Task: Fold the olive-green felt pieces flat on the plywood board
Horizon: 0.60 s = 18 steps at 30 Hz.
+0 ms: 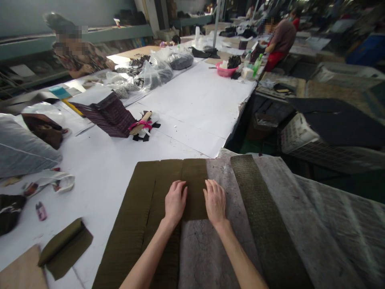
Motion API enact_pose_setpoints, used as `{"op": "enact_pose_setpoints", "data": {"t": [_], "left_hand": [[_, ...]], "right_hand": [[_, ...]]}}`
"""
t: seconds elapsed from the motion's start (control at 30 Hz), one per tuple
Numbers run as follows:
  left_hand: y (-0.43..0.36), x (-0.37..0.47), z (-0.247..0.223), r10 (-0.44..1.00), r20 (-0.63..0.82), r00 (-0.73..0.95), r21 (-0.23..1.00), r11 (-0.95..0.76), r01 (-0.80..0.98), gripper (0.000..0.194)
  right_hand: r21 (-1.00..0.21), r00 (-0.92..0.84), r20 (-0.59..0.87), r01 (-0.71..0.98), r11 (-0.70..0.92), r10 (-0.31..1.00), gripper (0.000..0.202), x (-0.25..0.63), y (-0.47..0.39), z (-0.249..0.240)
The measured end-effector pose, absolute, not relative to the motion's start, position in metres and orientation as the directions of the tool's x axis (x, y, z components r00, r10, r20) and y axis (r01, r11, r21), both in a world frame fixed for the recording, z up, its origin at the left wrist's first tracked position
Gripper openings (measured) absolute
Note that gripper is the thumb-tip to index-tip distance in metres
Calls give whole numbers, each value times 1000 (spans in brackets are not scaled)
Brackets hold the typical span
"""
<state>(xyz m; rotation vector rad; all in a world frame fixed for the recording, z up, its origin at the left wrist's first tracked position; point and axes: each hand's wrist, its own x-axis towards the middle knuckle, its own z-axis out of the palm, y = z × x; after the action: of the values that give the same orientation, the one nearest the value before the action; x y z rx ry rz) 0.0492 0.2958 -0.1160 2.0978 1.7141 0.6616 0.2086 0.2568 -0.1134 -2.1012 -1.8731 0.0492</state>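
An olive-green cloth piece (195, 196) lies flat between my two hands on a grey, worn work surface (198, 253). My left hand (175, 202) rests at its left side, fingers slightly bent over the cloth and the thumb apart. At the right edge, my right hand (215, 202) lies palm down with its fingers stretched forward. To the left, rows of overlapping olive cloth pieces (129, 224) run toward me, side by side. A dark green textured strip (261, 208) lies right of my right hand. What is under my palms is hidden.
A folded olive cloth (66, 249) and small pink-handled snips (41, 211) lie left on the white table (186, 108). Farther back are a purple cloth stack (108, 114), plastic bags (153, 74) and a pink basin (226, 71). Crates (297, 134) stand right. Other people sit beyond.
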Motion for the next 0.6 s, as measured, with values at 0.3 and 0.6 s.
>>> {"op": "enact_pose_setpoints", "data": {"t": [0.3,0.6], "left_hand": [[288,69,-153,815,255,521,167,-567,806,67],[292,67,-176,737,437,515,72,-600,797,80]], "right_hand": [[-275,14,117,961,19,993,52,214,277,-138],[-336,142,137,938,-88,980,60,220,276,-148]]}}
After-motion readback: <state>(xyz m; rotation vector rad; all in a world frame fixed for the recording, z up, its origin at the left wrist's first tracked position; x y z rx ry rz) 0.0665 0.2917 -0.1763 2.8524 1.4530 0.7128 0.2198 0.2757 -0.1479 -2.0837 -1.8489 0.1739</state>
